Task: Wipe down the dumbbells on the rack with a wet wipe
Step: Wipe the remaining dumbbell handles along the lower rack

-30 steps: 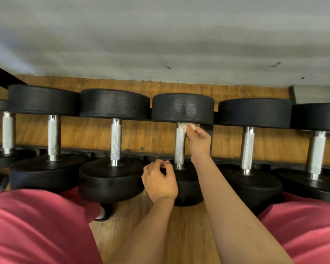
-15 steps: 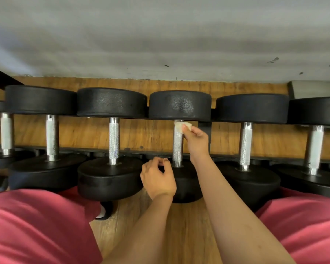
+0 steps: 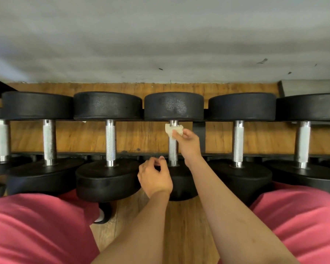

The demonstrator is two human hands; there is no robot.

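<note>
The right hand (image 3: 189,143) pinches a crumpled whitish wet wipe (image 3: 172,130) in a fingertip grip, pressed against the far end of the knurled steel handle (image 3: 172,149) of the middle black round-headed dumbbell (image 3: 173,106), just under its far head. The left hand (image 3: 154,177) sits with fingers loosely curled at the near head, beside the near end of the handle; whether its grip clasps the head or only rests there I cannot tell.

To do this step well, the wipe should probably wrap further round the bar rather than dab at one side, then be drawn toward the near end with a twist, so that the knurling is covered all the way round. Steadying the near head would likely stop the dumbbell rolling.

The dumbbell lies on a black metal rack (image 3: 84,153) over a brown wooden floor (image 3: 133,138), with a grey wall (image 3: 160,35) beyond. The neighbouring dumbbells to the left (image 3: 110,141) and right (image 3: 238,141) lie close, so the heads nearly touch and leave little room for fingers. The person's red shorts (image 3: 36,225) fill the near corners.
</note>
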